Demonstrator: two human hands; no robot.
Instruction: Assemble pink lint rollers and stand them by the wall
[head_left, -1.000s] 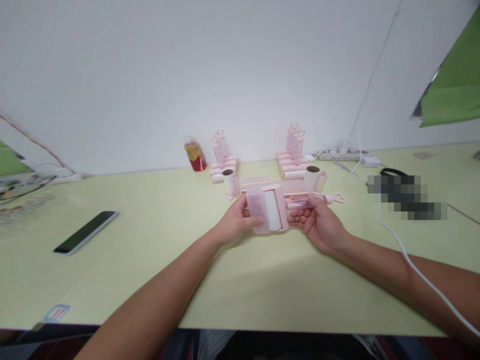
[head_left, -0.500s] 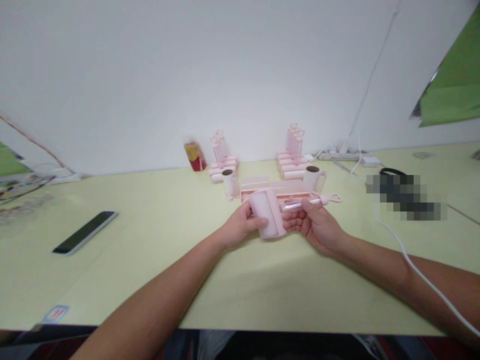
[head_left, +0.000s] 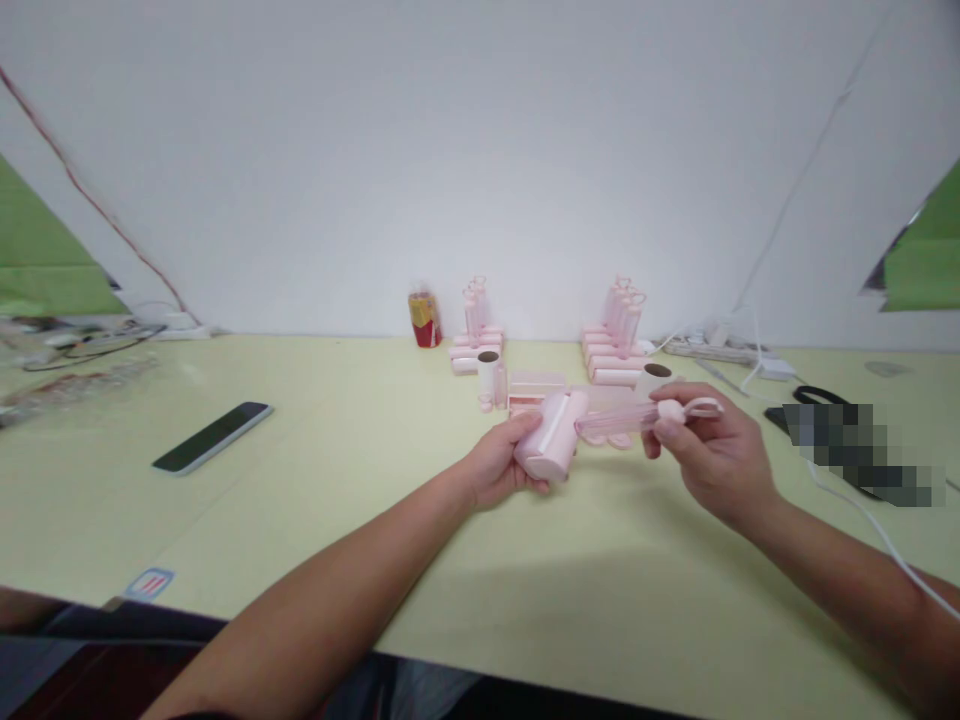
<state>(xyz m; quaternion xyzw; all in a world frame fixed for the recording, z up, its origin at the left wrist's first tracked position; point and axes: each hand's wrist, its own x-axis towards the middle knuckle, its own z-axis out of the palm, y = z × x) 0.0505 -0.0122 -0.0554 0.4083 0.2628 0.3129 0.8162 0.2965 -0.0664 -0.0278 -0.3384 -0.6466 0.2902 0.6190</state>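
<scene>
In left grip (head_left: 501,468), roller head (head_left: 553,447); handle (head_left: 634,419) in right grip (head_left: 711,458)

left hand (head_left: 501,466): curled tight, lower | right hand (head_left: 711,456): pinching, held higher

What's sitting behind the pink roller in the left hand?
A flat pink case and an upright paper roll stand behind the roller, which hides the case's near right corner.
</scene>
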